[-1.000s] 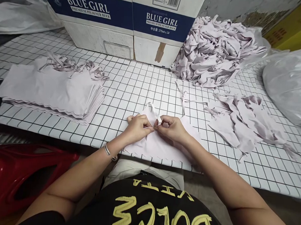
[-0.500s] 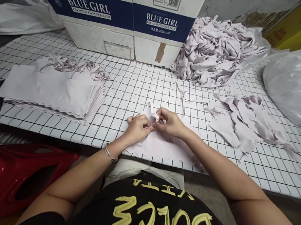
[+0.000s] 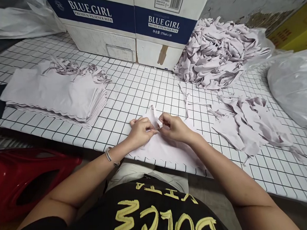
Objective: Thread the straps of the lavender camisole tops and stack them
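A pale pink strappy garment (image 3: 167, 150), probably a camisole, lies flat at the table's front edge. My left hand (image 3: 142, 131) rests on its upper part, thumb and forefinger pinched on a strap edge. Close beside it, my right hand (image 3: 175, 127) is closed on the strap (image 3: 155, 118), whose folded end shows at the fingertips. The strap loops up away from the cloth. Whether a small fitting sits between the fingers is too small to make out. Another thin strap (image 3: 187, 105) trails on the table beyond my right hand.
At the left lies a neat stack of like garments (image 3: 50, 95). A beer carton (image 3: 117, 33) stands at the back, beside a tangled heap of pink cloth (image 3: 214, 56). Loose pieces (image 3: 241, 124) and a plastic bag (image 3: 298, 85) lie right. A red stool (image 3: 6, 182) is below left.
My right hand has shifted slightly, and the strap's folded end shows a little more at its fingertips. My left hand stays nearly in place.
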`<state>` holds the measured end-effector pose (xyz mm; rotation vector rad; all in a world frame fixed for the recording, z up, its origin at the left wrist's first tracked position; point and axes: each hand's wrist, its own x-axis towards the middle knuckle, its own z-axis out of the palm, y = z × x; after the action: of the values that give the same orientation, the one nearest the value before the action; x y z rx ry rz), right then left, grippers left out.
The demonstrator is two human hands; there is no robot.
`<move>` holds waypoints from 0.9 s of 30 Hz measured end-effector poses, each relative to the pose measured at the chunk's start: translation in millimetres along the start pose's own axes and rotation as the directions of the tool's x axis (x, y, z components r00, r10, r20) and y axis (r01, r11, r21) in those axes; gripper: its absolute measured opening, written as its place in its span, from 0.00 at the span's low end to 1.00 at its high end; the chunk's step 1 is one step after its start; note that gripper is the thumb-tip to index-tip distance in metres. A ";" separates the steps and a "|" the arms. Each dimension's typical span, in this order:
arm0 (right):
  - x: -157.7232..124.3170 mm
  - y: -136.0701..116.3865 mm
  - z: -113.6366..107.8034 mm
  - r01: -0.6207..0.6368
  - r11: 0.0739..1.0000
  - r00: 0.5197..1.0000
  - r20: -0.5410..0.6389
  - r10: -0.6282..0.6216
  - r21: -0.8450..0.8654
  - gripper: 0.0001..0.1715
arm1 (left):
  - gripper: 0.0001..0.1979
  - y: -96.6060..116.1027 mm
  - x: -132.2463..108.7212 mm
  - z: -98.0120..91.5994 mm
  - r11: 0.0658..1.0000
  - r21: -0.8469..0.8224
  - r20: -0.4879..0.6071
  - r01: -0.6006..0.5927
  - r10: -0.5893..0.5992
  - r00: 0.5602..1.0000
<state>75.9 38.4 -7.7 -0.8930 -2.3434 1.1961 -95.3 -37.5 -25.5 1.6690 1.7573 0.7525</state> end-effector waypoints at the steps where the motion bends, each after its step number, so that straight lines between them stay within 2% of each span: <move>1: 0.9 0.3 -0.3 -0.018 0.999 1.000 0.004 0.018 0.039 0.10 | 0.09 -1.3 0.7 0.0 1.000 0.005 0.000 -0.004 0.004 1.000; 3: 3.8 1.4 -0.6 -0.109 0.974 0.993 0.061 0.098 0.199 0.11 | 0.09 -5.2 2.9 -1.0 1.000 0.020 0.022 -0.018 0.017 1.000; 4: 5.8 1.9 -0.8 -0.179 0.932 0.982 0.110 0.152 0.315 0.11 | 0.09 -7.5 3.9 -2.2 0.999 0.038 0.039 -0.028 0.027 0.999; 6: 11.5 2.2 -1.6 -0.327 0.765 0.944 0.232 0.235 0.554 0.10 | 0.08 -12.0 4.0 -6.0 0.991 0.116 0.067 -0.071 0.063 0.996; 8: 19.6 1.4 -2.9 -0.417 0.538 0.908 0.311 0.281 0.732 0.11 | 0.14 -15.4 -1.0 -11.0 0.963 0.240 0.043 -0.120 0.113 0.993; 10: 30.1 0.4 -4.6 -0.423 0.340 0.894 0.327 0.305 0.840 0.14 | 0.24 -17.6 -12.7 -15.6 0.916 0.366 -0.032 -0.165 0.190 0.981; 11: 36.1 0.1 -5.4 -0.409 0.268 0.894 0.325 0.309 0.872 0.15 | 0.25 -18.8 -20.6 -17.2 0.886 0.415 -0.051 -0.205 0.248 0.967; 12: 42.5 0.0 -6.3 -0.395 0.217 0.894 0.319 0.314 0.893 0.16 | 0.25 -20.3 -29.3 -18.1 0.850 0.452 -0.036 -0.270 0.319 0.947; 14: 56.0 1.1 -8.0 -0.378 0.172 0.891 0.308 0.333 0.910 0.17 | 0.23 -24.8 -46.7 -18.1 0.756 0.467 0.113 -0.458 0.462 0.880; 16: 69.9 3.5 -9.5 -0.365 0.184 0.885 0.278 0.374 0.913 0.19 | 0.25 -31.0 -61.1 -17.1 0.680 0.419 0.292 -0.601 0.526 0.799; 17: 76.9 5.2 -10.3 -0.351 0.209 0.884 0.249 0.396 0.913 0.19 | 0.26 -34.1 -66.6 -16.9 0.666 0.398 0.347 -0.631 0.527 0.775; 21: 102.5 13.0 -15.1 -0.298 0.340 0.908 0.155 0.389 0.892 0.21 | 0.25 -41.1 -78.5 -19.0 0.690 0.378 0.383 -0.617 0.490 0.783; 23: 110.9 16.9 -19.2 -0.321 0.414 0.917 0.171 0.360 0.852 0.22 | 0.21 -41.1 -79.9 -21.6 0.751 0.384 0.278 -0.537 0.461 0.843; 24: 112.7 18.6 -21.6 -0.348 0.478 0.912 0.172 0.372 0.806 0.22 | 0.20 -40.6 -78.9 -23.4 0.797 0.395 0.169 -0.457 0.426 0.889; 25: 112.1 20.0 -24.0 -0.373 0.572 0.904 0.146 0.403 0.730 0.20 | 0.20 -40.2 -76.3 -25.6 0.845 0.402 0.034 -0.354 0.372 0.928; 27: 101.9 21.2 -27.9 -0.386 0.790 0.892 -0.024 0.451 0.476 0.15 | 0.21 -39.4 -65.0 -31.8 0.912 0.380 -0.185 -0.153 0.237 0.954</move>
<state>24.7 133.2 -5.7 -1.3036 -1.6709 1.7098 -142.9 -104.5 -31.4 2.1017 2.0016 0.7675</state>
